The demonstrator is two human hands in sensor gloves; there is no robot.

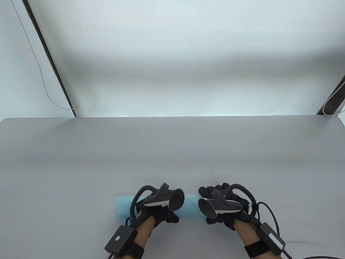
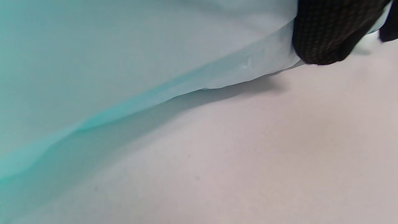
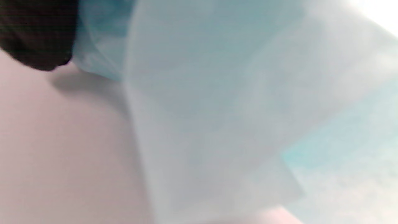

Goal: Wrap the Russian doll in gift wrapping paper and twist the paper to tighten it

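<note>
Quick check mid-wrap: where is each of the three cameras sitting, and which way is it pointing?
Table view: high at the person's side, looking down and forward over the table; shows the left hand, right hand, both forearms and the blue paper roll.
Left wrist view: low by the tabletop, facing the roll's underside; a gloved fingertip shows.
Right wrist view: the same, close, blurred.
All share the paper roll.

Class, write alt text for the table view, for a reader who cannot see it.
Two gloved hands, the left hand and the right hand, rest on a light blue roll of wrapping paper lying crosswise near the front edge of a grey table. Each hand carries a tracker on its back; the doll is not visible.
</note>
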